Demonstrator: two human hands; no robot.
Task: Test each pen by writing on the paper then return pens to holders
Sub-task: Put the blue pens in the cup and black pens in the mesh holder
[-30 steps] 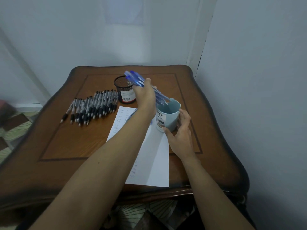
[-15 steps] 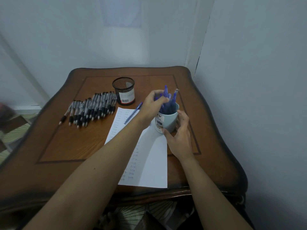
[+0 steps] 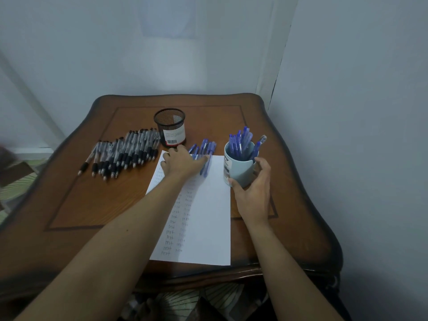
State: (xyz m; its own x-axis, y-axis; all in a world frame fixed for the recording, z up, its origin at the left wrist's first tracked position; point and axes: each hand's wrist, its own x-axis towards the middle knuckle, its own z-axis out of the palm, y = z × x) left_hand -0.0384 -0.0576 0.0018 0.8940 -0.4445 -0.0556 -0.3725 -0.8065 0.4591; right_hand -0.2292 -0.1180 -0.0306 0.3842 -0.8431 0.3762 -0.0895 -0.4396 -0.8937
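Head view: loose blue pens (image 3: 209, 148) lie at the top edge of the paper (image 3: 208, 223), mid-frame, btwn the black mesh holder (image 3: 170, 126) and the pale blue cup (image 3: 240, 170). Their long axis runs approx up-down the frame, tops tilted a bit right. L hand (image 3: 181, 164) lies right on them, fingers spread and fairly straight, thumb across the barrels. No clear curl round them, so it's resting/pressing, not gripping. R hand (image 3: 253, 191) grips the cup, thumb on the near side, fingers round the right side. The cup holds an upright bunch of blue pens (image 3: 240, 142). L hand is nearer the loose ones, w/ the cup just right of them, so prob. a short carry rightward next. Black-grip pens (image 3: 120, 154) lie in a row at left on the desk (image 3: 92, 205), beside the mesh holder.

Writing: paper has columns of handwritten "test". Mesh holder label has a barcode, text too small. Cup label has big letters ending "Y", rest unreadable.
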